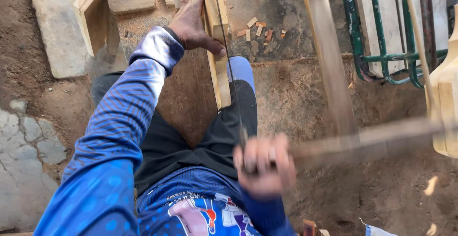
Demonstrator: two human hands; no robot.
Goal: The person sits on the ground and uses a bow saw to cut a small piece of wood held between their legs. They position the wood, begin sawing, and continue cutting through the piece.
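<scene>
My left hand (193,23) presses down on a long pale wooden plank (218,69) that runs away from me over my knee. My right hand (264,164) is closed round the handle of a wooden frame saw (334,93), blurred by motion. The saw's thin blade (229,59) lies along the plank, in a lengthwise cut beside my left thumb. My blue patterned sleeve (119,126) fills the lower left. The plank's far end is hidden behind my left hand.
A small wooden stool or block (95,16) stands at the upper left on a stone slab. Wood offcuts (257,28) lie scattered on the ground. A green metal frame (381,35) is at the upper right, pale timber (446,88) at the right edge. Sawdust covers the dirt.
</scene>
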